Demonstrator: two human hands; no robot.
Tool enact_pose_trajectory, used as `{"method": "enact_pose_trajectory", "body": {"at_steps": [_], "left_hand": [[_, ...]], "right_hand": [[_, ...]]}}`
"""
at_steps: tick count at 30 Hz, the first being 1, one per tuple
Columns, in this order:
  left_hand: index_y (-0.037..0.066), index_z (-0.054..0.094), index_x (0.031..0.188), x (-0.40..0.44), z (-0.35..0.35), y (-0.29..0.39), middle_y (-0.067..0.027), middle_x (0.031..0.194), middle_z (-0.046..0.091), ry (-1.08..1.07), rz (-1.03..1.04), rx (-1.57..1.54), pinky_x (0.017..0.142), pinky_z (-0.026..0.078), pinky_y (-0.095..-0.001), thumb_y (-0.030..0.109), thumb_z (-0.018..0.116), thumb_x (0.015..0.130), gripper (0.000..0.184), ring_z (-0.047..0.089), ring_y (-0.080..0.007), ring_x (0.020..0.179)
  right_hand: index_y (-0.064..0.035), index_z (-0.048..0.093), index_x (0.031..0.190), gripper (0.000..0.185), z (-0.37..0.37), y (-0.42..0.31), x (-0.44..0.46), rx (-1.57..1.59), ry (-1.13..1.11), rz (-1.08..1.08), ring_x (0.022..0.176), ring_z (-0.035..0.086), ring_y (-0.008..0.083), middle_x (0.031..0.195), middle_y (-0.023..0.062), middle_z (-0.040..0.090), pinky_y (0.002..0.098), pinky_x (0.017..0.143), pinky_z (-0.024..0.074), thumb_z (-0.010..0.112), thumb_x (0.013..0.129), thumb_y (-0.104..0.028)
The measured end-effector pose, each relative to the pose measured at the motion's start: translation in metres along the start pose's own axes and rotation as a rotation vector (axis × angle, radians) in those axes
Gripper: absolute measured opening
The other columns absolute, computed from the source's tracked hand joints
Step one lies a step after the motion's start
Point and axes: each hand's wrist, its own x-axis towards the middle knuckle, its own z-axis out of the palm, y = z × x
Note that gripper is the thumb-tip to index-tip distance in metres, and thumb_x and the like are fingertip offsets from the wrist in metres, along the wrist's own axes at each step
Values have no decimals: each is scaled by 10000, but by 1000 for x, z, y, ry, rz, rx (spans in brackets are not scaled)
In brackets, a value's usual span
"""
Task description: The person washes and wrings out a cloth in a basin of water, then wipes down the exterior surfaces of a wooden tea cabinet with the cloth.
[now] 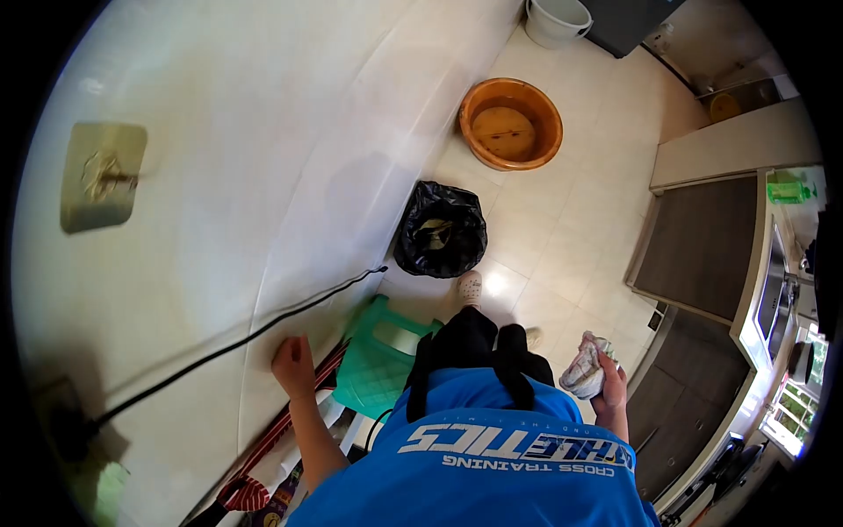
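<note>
My right hand (pixel 612 391) grips a crumpled, pale patterned cloth (pixel 583 369), held out over the floor at my right side. Curled into a loose fist beside the wall, my left hand (pixel 294 366) shows nothing in it. Close to that hand stands a green plastic stool (pixel 373 373). Ahead of my feet, a bin lined with a black bag (pixel 468 235) has some pale waste inside.
Beyond the bin is an orange-brown basin (pixel 551 132), with a white bucket (pixel 555 26) farther off. A black cable (pixel 255 336) runs along the left wall. Dark cabinets (pixel 698 250) and a counter with a green bottle (pixel 788 193) line the right.
</note>
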Motion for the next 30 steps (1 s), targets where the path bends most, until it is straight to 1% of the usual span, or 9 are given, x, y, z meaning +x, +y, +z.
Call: {"method": "enact_pose_trajectory", "body": {"at_steps": [5,10,14,16,22,24,26,27,30], "left_hand": [[0,591,718,5,-1,6,-83,565,541,1,-16,44,482,408,-272,148,624,788,168,484,-139,482],[12,600,699,4,-4,9,-70,557,555,-48,-109,15,471,407,-252,144,630,784,160,500,-124,477],[27,597,682,4,1,10,-40,555,548,8,-139,-48,461,401,-233,150,651,772,161,493,-100,472],[22,605,692,5,-1,11,-61,560,573,-19,-121,-29,476,427,-244,128,648,768,137,546,-124,490],[21,605,689,4,-2,13,-65,566,577,-24,-133,-39,481,429,-247,107,660,746,116,550,-130,496],[20,604,686,5,-1,6,-69,573,578,-30,-56,51,488,432,-248,100,656,743,111,551,-135,502],[12,581,655,2,5,-8,-58,521,515,-1,-4,-20,446,380,-264,87,645,754,139,445,-126,450],[8,545,619,1,9,-12,-66,499,466,28,56,66,422,339,-284,85,641,767,193,385,-123,445],[-13,487,581,4,8,-1,-107,482,416,39,96,102,409,328,-337,121,608,817,297,377,-193,426]], "right_hand": [[75,491,1111,339,35,-14,32,-53,-20,54,858,606,247,1007,161,592,359,748,509,513,848,-138],[72,493,1109,337,58,-29,51,-80,-47,65,837,611,251,997,165,594,368,742,514,519,844,-135],[73,494,1104,335,75,-39,58,-126,-58,61,843,612,252,994,165,595,370,744,514,522,844,-137],[74,495,1100,335,81,-42,61,-134,-74,71,843,612,252,992,163,595,370,745,515,527,843,-139],[65,502,1089,324,87,-44,65,-151,-55,88,827,617,249,978,158,598,365,744,517,537,843,-143],[64,507,1081,309,87,-41,67,-179,-15,97,824,619,250,967,156,602,363,741,519,545,840,-125],[59,516,1061,315,74,-33,76,-169,-7,82,812,617,249,941,149,607,358,739,516,589,809,-115],[57,529,1047,300,75,-36,71,-162,1,79,806,616,233,929,140,612,348,733,514,596,806,-107],[72,531,1035,305,82,-44,61,-179,61,101,783,620,232,910,140,614,345,681,522,607,810,-118]]}}
